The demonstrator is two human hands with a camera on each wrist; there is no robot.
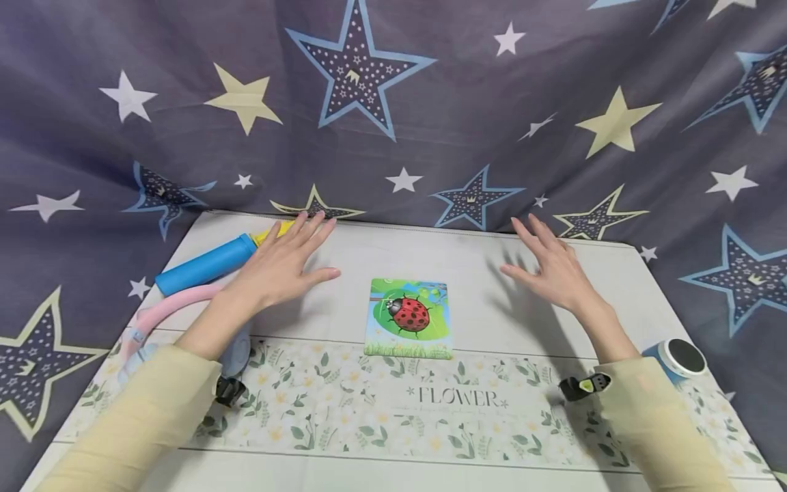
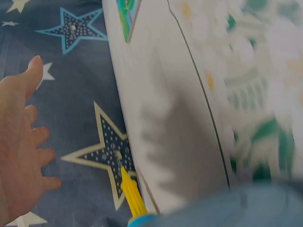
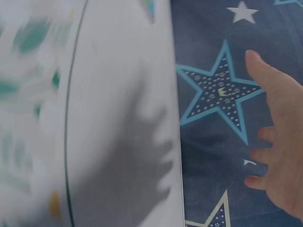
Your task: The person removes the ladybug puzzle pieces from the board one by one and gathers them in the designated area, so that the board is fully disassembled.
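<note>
Right across the back, one dark grey-blue cloth backdrop (image 1: 461,89) printed with stars. In front, one broad white surface (image 1: 393,471) with a leafy floral band. At the near corners, two pale yellow sleeves (image 1: 138,417).

Over on the left, one blue plastic cylindrical pump (image 1: 205,265) with a yellow end, lying aslant; just nearer, one curved pink tube (image 1: 175,298), part-hidden by the left forearm. Rounded pale blue pieces (image 1: 236,354) there too, cannot tell how many.

And now the two hands: left hand (image 1: 289,263) and right hand (image 1: 550,270), both spread wide, nothing held, raised above the surface with shadows cast below.

Between them, the key piece: one flat, nearly square picture card (image 1: 410,316) of a red spotted ladybird, lying face up, untouched. Right of the left hand, left of the right, a touch nearer the body than both. Left hand the closer, just beside! Long axis? Too square to call.

Far right, one blue-and-white cylindrical container (image 1: 687,357) with a dark round top, partly behind the right sleeve. Smallest of all, two black wrist devices (image 1: 230,391), one at each cuff.
</note>
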